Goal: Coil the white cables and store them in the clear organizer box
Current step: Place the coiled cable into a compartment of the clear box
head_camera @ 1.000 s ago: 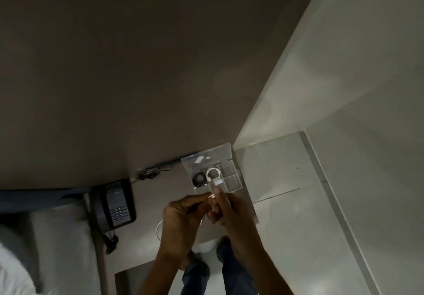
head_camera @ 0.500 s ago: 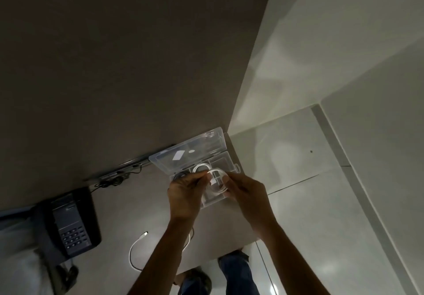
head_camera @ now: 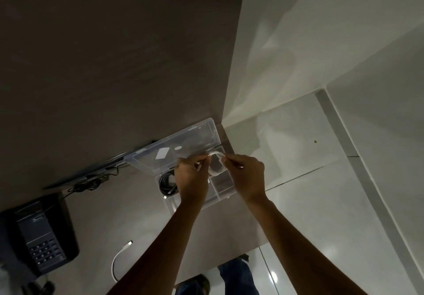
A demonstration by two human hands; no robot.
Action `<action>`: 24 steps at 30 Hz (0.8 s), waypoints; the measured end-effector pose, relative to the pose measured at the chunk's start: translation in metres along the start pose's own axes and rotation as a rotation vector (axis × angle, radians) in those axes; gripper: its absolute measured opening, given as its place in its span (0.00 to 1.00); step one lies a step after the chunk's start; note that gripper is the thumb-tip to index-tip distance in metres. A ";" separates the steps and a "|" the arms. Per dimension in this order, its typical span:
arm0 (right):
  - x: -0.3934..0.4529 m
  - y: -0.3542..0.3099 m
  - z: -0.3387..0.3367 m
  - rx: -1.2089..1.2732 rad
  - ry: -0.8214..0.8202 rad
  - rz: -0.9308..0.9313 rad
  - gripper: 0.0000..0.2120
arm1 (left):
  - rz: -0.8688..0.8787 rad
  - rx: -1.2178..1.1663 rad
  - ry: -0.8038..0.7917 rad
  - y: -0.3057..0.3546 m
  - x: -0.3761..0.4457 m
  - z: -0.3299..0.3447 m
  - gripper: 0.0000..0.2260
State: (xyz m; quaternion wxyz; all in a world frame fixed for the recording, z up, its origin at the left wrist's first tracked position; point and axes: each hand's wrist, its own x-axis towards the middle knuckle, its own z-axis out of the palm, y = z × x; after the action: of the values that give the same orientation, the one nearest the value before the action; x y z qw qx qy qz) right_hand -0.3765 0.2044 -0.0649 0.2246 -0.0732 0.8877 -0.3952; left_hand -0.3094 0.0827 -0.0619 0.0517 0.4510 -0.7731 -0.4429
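A clear organizer box [head_camera: 226, 193] lies open on the small table, its lid [head_camera: 174, 150] tipped back against the wall. My left hand [head_camera: 191, 177] and my right hand [head_camera: 246, 174] both pinch a coiled white cable [head_camera: 216, 165] just over a far compartment of the box. A coiled black cable [head_camera: 167, 183] fills the left compartment. Another white cable [head_camera: 119, 261] lies loose on the table near the front, partly hidden by my left forearm.
A black desk phone [head_camera: 41, 232] sits at the table's left end. Dark cords [head_camera: 89, 181] run along the wall behind it. The table's right edge meets a glossy tiled floor [head_camera: 321, 203]; my legs and shoes [head_camera: 238, 274] show below.
Both hands have carried the coiled white cable away from my body and up over the open box. The view has shifted closer to the table.
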 end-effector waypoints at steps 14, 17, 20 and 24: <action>0.003 0.018 0.022 -0.207 0.006 -0.121 0.09 | 0.383 0.361 0.093 -0.019 0.010 0.010 0.05; 0.002 0.020 0.021 -0.228 0.018 -0.094 0.10 | 0.417 0.383 0.091 -0.023 0.015 0.010 0.05; -0.001 0.022 0.020 -0.222 0.018 -0.094 0.13 | 0.410 0.375 0.072 -0.023 0.015 0.012 0.05; 0.000 0.025 0.022 -0.202 0.000 -0.116 0.14 | 0.276 0.262 0.006 -0.016 0.013 0.015 0.05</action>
State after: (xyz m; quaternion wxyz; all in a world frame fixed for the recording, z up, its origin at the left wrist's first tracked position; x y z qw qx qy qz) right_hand -0.3651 0.2068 -0.0958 0.1927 -0.1468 0.9173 -0.3161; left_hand -0.3137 0.0794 -0.0873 0.0553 0.3448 -0.8786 -0.3257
